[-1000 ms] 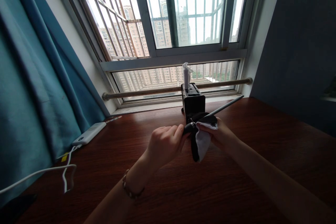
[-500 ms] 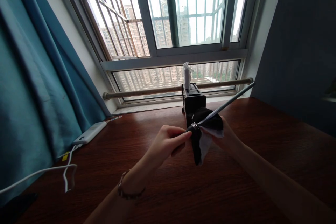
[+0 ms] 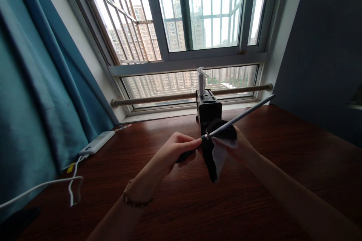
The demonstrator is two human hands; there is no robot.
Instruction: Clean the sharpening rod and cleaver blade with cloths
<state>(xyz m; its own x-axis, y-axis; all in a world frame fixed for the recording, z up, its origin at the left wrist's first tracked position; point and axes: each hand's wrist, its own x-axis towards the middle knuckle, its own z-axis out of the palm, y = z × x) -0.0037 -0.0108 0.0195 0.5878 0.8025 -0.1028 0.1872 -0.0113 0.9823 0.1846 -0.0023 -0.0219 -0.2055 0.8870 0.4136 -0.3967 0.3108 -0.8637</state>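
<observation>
My left hand (image 3: 177,150) grips the dark handle of a long steel rod (image 3: 240,116), which points up and to the right. My right hand (image 3: 237,148) is closed on a black-and-white cloth (image 3: 216,154) wrapped round the rod's lower end, just past the handle. Part of the cloth hangs down below my fingers. Both hands hover above the dark wooden table (image 3: 226,203).
A black tissue box (image 3: 208,110) with a white tissue (image 3: 201,79) sticking up stands just behind my hands, near the window sill. At the left, a white power bank (image 3: 96,143) with a white cable (image 3: 42,186) lies beside the teal curtain (image 3: 34,94).
The rod's tip has risen and swung to the right. My left hand's fingers have slid down and back on the handle, and the cloth now sits slightly lower on the rod.
</observation>
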